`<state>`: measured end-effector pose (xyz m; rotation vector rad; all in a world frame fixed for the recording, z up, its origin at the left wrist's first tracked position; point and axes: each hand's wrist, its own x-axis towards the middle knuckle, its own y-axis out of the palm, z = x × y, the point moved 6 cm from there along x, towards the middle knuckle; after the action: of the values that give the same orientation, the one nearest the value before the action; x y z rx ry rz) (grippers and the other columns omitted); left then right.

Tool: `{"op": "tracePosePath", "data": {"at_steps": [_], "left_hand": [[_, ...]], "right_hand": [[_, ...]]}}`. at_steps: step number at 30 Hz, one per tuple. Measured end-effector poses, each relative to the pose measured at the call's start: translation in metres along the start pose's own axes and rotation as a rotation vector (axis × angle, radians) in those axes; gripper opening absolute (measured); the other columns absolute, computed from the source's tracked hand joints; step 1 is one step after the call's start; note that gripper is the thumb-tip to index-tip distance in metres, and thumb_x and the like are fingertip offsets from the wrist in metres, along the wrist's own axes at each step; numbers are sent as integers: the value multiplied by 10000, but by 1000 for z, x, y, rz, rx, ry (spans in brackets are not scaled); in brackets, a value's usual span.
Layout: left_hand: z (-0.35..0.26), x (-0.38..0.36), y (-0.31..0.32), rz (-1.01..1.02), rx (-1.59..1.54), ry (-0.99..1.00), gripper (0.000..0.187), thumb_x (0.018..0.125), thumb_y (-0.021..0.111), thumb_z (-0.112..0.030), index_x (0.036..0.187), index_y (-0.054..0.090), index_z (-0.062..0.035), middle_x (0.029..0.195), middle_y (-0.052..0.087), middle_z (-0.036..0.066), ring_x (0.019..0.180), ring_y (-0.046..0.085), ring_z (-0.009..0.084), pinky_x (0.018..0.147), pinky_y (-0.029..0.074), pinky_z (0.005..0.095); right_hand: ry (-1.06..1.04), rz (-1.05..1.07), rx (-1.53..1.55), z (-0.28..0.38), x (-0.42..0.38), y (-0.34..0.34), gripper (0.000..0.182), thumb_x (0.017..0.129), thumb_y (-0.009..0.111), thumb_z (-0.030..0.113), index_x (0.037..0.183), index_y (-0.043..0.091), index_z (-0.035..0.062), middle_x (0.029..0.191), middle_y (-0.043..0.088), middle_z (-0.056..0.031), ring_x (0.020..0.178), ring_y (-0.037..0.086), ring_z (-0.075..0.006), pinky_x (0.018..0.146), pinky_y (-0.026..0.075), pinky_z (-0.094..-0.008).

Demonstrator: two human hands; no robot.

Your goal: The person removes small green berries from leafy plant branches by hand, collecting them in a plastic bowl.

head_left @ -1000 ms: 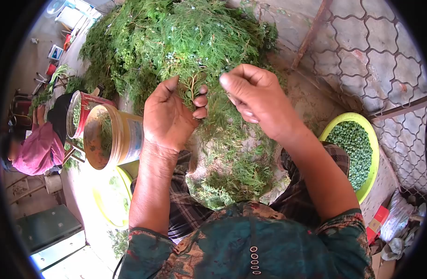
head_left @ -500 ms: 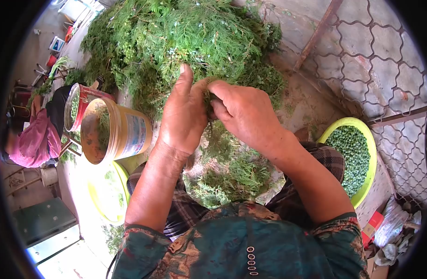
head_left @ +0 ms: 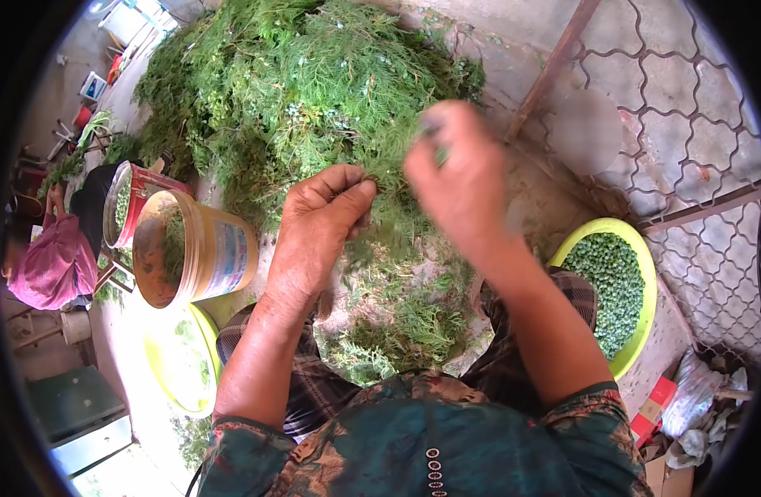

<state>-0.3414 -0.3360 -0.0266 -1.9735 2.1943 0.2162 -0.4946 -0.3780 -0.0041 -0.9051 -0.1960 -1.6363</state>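
My left hand (head_left: 318,228) is closed in a pinch, thumb against forefinger, on a thin evergreen sprig (head_left: 361,253) whose foliage hangs below the fingers. To its right, my right hand (head_left: 463,182) is raised and smeared by motion. Its fingers look curled, but whether they hold anything is not clear. Beyond both hands rises a large heap of cut evergreen branches (head_left: 273,83), dotted with small pale blue-green cones. Between my knees, loose green clippings (head_left: 422,323) lie on the ground.
A yellow-green basin (head_left: 649,282) full of small green cones stands at my right. On the left are a tan bucket (head_left: 231,257), a red bucket (head_left: 140,215) and another bright basin (head_left: 200,331). A person in a purple top (head_left: 57,261) sits far left. Wire mesh (head_left: 679,99) borders the right.
My hands have come apart. The right one has moved up and to the right, away from the left. The left thumb, upright before, is now folded onto the forefinger.
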Motion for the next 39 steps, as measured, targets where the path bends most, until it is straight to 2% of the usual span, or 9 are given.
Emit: {"op": "tracePosePath", "data": {"at_steps": [1,4,7,13,27,31,33,36,39], "left_hand": [[0,-1,-3,-8,3,-21,76,878,549,-107,873,596,-47,670,538,-25,563,442,42,523,356,178],[3,2,-11,-13,-154,-63,75,877,550,-114,843,582,-55,649,521,-11,523,409,48,471,324,182],[10,8,-21,2,-379,-99,100,891,535,-130,892,567,-36,658,504,5,502,383,60,435,287,187],[3,11,-27,169,-717,-67,165,902,523,-141,974,532,7,677,482,8,501,348,59,429,258,186],[1,15,-39,262,-1068,-111,221,939,422,-107,1084,446,59,720,405,14,494,318,59,409,256,193],[12,22,-46,317,-1289,-174,231,943,415,-118,1091,443,58,743,423,26,551,374,92,468,320,213],[10,23,-43,356,-1371,-186,246,944,417,-131,1098,441,59,768,455,37,595,437,123,519,385,224],[10,19,-48,-78,-918,-103,468,920,466,-353,1165,445,45,1092,542,186,1031,513,289,962,372,394],[4,18,-36,33,-932,-98,609,876,481,-493,1188,436,28,1142,535,179,1095,480,330,994,327,432]], "right_hand": [[32,-160,22,-16,6,-15,88,773,566,74,838,512,48,602,548,-70,418,481,-209,408,403,-317],[847,50,1414,-49,9,-17,52,782,542,145,807,531,100,648,532,-17,428,378,-55,363,291,-229],[903,159,1484,-21,0,-6,51,789,533,147,778,510,103,661,521,-15,422,365,-57,359,269,-215],[1050,294,1304,-23,-20,15,278,866,581,351,809,522,86,669,501,-16,424,333,-44,364,240,-185],[218,801,382,3,-38,42,275,880,576,216,1005,564,-29,687,527,-15,637,445,-91,568,396,-278],[252,1164,308,3,-53,46,298,851,590,247,836,583,-51,605,526,-94,541,436,-132,525,393,-323],[285,1143,340,9,-52,45,298,854,582,232,739,567,-42,574,515,-47,518,413,-121,497,367,-325],[541,939,623,10,-42,39,285,858,592,241,728,556,-10,548,469,7,478,375,-79,428,320,-276],[919,857,827,4,-40,31,254,859,603,254,745,550,33,543,429,42,431,325,-35,370,251,-224]]}}
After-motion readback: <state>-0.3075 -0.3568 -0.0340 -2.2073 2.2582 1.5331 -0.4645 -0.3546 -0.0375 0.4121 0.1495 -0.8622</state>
